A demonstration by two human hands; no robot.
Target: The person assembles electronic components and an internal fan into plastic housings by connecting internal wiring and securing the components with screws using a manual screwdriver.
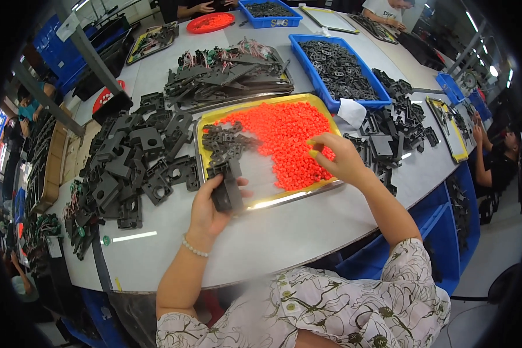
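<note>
My left hand (210,207) grips a black plastic bracket (227,187) upright over the near edge of a yellow-rimmed metal tray (289,198). My right hand (337,156) rests on a heap of small orange plastic pieces (278,139) in that tray, fingertips pinched down among them; whether a piece is held between them cannot be told. Several small black parts (223,145) lie in the tray's left part, beside the orange heap.
A pile of black brackets (136,162) lies left of the tray, more black parts (388,133) to its right. A blue bin (326,93) of black pieces and a tray of wired plates (226,75) stand behind. Other people sit at the table's far and right sides.
</note>
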